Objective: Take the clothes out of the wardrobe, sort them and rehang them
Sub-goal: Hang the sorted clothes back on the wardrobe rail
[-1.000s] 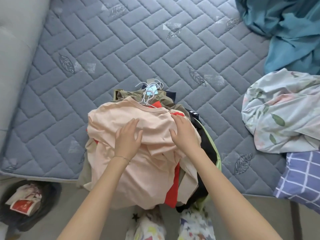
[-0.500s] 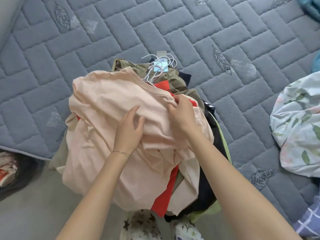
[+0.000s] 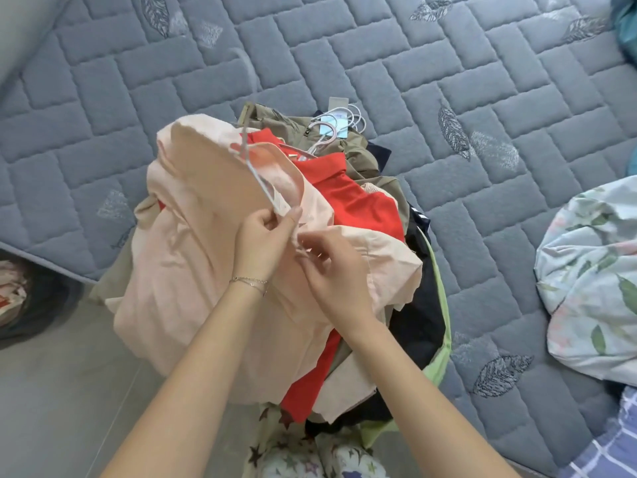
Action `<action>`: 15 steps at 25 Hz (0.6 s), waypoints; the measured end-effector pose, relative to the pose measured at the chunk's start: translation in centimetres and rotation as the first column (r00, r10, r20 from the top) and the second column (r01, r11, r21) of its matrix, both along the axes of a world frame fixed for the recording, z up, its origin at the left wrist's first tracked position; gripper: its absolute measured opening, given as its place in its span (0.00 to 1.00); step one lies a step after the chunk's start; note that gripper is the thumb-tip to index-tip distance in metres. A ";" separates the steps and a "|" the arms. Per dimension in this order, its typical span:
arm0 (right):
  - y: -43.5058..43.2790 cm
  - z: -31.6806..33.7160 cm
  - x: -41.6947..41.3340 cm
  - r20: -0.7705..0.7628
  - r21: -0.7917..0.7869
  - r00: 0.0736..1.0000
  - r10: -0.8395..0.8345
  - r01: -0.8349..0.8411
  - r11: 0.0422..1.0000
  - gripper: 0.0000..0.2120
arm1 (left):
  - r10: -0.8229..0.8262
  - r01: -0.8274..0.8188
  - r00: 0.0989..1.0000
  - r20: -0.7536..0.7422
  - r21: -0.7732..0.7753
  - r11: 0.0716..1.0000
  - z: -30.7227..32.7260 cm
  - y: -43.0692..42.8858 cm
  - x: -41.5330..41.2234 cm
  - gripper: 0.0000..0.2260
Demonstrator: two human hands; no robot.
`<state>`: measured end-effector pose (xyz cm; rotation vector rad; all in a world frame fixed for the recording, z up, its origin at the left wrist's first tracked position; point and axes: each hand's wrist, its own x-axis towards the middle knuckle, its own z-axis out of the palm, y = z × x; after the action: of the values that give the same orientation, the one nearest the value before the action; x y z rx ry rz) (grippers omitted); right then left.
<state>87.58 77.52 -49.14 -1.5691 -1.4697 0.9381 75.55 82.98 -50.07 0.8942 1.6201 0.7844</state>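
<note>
A heap of clothes on hangers lies at the near edge of a grey quilted mattress [image 3: 344,56]. On top is a peach T-shirt [image 3: 193,257], its neck lifted off the heap with a white hanger [image 3: 256,174] showing inside the collar. My left hand [image 3: 263,239] pinches the end of that hanger and the shirt's shoulder. My right hand [image 3: 331,267] pinches the peach fabric just beside it. Under the shirt lie a red garment [image 3: 358,198], an olive one [image 3: 275,119], a black one [image 3: 420,312] and a light green one [image 3: 441,357]. Several white hanger hooks [image 3: 339,124] stick out at the far end.
A floral sheet [image 3: 593,270] is bunched on the mattress at the right, with checked blue fabric [image 3: 617,443] below it and teal cloth [image 3: 627,22] at the top right corner. A dark bin [image 3: 31,298] with a red and white packet stands on the grey floor at the left.
Both hands came off the flat shirt front and met at its right shoulder. The collar has been raised, baring the white hanger and the red garment beneath. The view has moved closer.
</note>
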 end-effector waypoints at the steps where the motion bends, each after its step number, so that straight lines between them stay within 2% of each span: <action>1: -0.3 -0.2 0.2 0.024 0.003 0.998 0.065 -0.066 0.998 0.10 | 0.016 -0.016 0.998 -0.053 -0.001 1.000 0.1 0.0 -0.3 0.19; 3: 0.2 -0.3 1.2 0.059 -0.024 0.987 0.147 -0.146 0.989 0.10 | 0.073 -0.074 0.992 -0.105 -0.008 0.997 -0.5 -0.3 -1.4 0.15; 5: 1.8 -0.8 2.7 0.122 -0.048 0.981 0.152 -0.147 0.988 0.14 | 0.097 -0.098 0.986 -0.137 -0.002 0.995 -1.4 -0.8 -2.7 0.21; 8: 4.9 -3.1 4.5 0.301 -0.077 0.946 0.121 -0.102 0.992 0.17 | 0.091 -0.089 0.988 -0.126 0.016 0.996 -2.1 -2.0 -3.6 0.30; 15: 9.6 -7.4 4.2 0.642 -0.344 0.731 0.231 0.005 0.939 0.30 | 0.063 -0.063 0.994 -0.089 0.003 0.998 -3.1 -2.8 -3.0 0.17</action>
<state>91.83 87.17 -56.52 -2.2472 -2.0039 0.7215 72.57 80.14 -53.18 0.8924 1.7330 0.7975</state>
